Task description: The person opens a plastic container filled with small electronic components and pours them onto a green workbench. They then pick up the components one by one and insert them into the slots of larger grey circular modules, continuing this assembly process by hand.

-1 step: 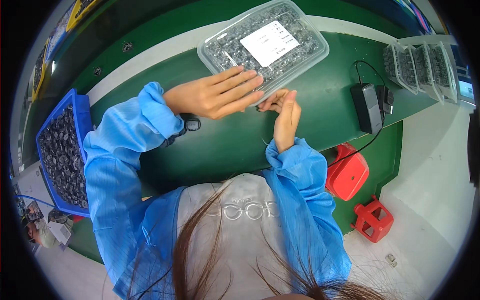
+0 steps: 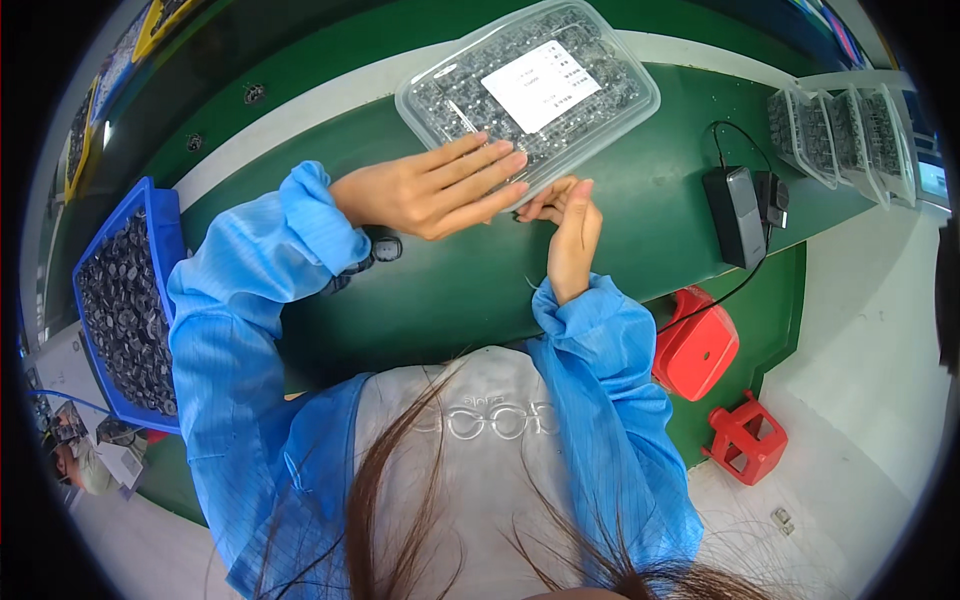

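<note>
A clear plastic container (image 2: 455,90) with a lid, full of small dark and clear parts, lies at the far middle of the bench. On its lid is a white label (image 2: 541,86). My left hand (image 2: 425,190) lies over the container's near left edge, palm down, fingers stretched out and holding nothing. Just right of those fingertips, by the near corner, my right hand (image 2: 570,238) has its fingers curled in a pinch. A tiny dark bit shows at its fingertips, too small to name. Small dark ring-shaped parts (image 2: 387,249) lie beside my left sleeve.
The bench top (image 2: 450,300) is green. At the left stands a blue bin (image 2: 160,235) of dark round parts. A black box-shaped device (image 2: 735,215) with a cable sits at the right, near several upright clear trays (image 2: 850,135). Red stools (image 2: 748,440) stand below on the right.
</note>
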A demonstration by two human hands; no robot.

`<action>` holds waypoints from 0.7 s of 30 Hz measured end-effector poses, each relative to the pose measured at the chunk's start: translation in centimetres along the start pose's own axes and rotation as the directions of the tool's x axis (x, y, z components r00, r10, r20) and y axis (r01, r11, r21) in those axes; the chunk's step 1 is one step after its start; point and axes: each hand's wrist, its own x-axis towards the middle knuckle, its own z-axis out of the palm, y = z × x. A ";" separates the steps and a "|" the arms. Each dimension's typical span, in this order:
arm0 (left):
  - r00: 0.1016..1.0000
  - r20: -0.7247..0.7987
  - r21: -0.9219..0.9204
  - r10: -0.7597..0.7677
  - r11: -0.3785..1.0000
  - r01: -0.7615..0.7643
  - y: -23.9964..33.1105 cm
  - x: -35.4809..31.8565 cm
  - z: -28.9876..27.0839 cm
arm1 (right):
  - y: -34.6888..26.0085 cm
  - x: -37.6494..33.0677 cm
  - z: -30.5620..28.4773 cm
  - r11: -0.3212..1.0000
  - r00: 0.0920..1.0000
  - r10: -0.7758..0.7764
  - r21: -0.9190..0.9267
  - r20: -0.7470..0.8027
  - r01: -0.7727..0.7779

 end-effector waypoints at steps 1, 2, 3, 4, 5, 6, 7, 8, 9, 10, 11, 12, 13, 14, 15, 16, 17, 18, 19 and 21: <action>1.000 -0.016 0.022 0.011 1.000 -0.011 -0.1 0.1 0.1 | -0.2 0.1 0.2 1.000 1.000 0.005 0.017 0.017 -0.006; 0.999 -0.032 0.045 0.023 0.999 -0.021 -0.2 0.2 0.2 | -0.6 0.2 0.5 0.999 0.999 0.010 0.034 0.034 -0.012; 0.998 -0.052 0.073 0.026 0.997 -0.023 -0.3 0.3 0.4 | -0.9 0.3 0.7 0.999 0.999 0.015 0.051 0.050 -0.017; 0.997 -0.077 0.099 0.031 0.995 -0.023 -0.4 0.5 0.6 | -1.2 0.2 0.8 0.998 0.998 0.018 0.053 0.064 -0.021; 0.994 -0.102 0.126 0.036 0.992 -0.023 -0.5 0.7 0.7 | -1.4 0.0 0.9 0.998 0.997 0.020 0.054 0.079 -0.025; 0.993 -0.115 0.095 0.017 0.995 -0.006 -0.5 0.9 0.7 | -1.5 -0.2 1.0 0.998 0.995 0.023 0.055 0.094 -0.028; 0.992 -0.127 0.065 -0.001 0.998 0.009 -0.5 1.2 0.6 | -1.0 -0.2 0.8 0.998 0.995 -0.040 0.053 0.089 0.035; 0.990 -0.138 0.035 -0.020 0.999 0.025 -0.5 1.6 0.4 | 0.0 -0.1 0.5 0.994 0.991 -0.102 0.051 0.085 0.098; 0.982 -0.167 -0.033 -0.086 0.996 0.081 -0.5 2.0 0.2 | 0.5 0.0 0.3 0.986 0.983 -0.164 0.049 0.082 0.160; 0.970 -0.187 -0.101 -0.153 0.986 0.136 -0.4 2.3 -0.3 | 0.6 0.4 0.7 0.981 0.988 -0.147 0.136 0.047 0.139; 0.954 -0.201 -0.169 -0.221 0.967 0.189 -0.4 2.5 -0.9 | 0.4 1.0 1.3 0.967 0.992 -0.126 0.223 0.013 0.120; 0.938 -0.203 -0.209 -0.280 0.949 0.238 -0.5 2.8 -1.7 | 0.0 1.3 1.8 0.946 0.995 -0.101 0.309 -0.017 0.101; 0.917 -0.212 -0.255 -0.338 0.925 0.282 -0.7 3.0 -2.3 | -1.5 1.5 1.5 0.929 0.992 -0.031 0.369 0.123 -0.017; 0.895 -0.213 -0.302 -0.392 0.898 0.322 -0.9 3.1 -2.7 | -2.4 1.9 1.5 0.861 0.960 0.028 0.481 0.279 -0.164; 0.889 -0.204 -0.336 -0.411 0.882 0.330 -1.1 2.9 -2.9 | -3.1 2.4 1.6 0.766 0.899 0.060 0.557 0.434 -0.320; 0.884 -0.189 -0.358 -0.428 0.868 0.344 -1.1 2.7 -3.0 | -3.4 2.9 1.7 0.648 0.808 0.060 0.593 0.586 -0.479; 0.879 -0.173 -0.380 -0.444 0.854 0.357 -1.1 2.5 -3.2 | -3.0 3.1 2.4 0.597 0.774 0.049 0.603 0.631 -0.530; 0.874 -0.158 -0.402 -0.460 0.838 0.369 -1.0 2.3 -3.3 | -2.6 3.3 3.2 0.573 0.777 0.038 0.623 0.628 -0.532; 0.847 -0.141 -0.443 -0.512 0.798 0.409 -0.8 1.9 -3.5 | -2.2 3.6 4.0 0.547 0.779 0.027 0.643 0.626 -0.536; 0.788 -0.101 -0.522 -0.608 0.706 0.478 -0.3 1.5 -4.0 | -1.9 4.1 5.0 0.493 0.799 -0.035 0.706 0.601 -0.509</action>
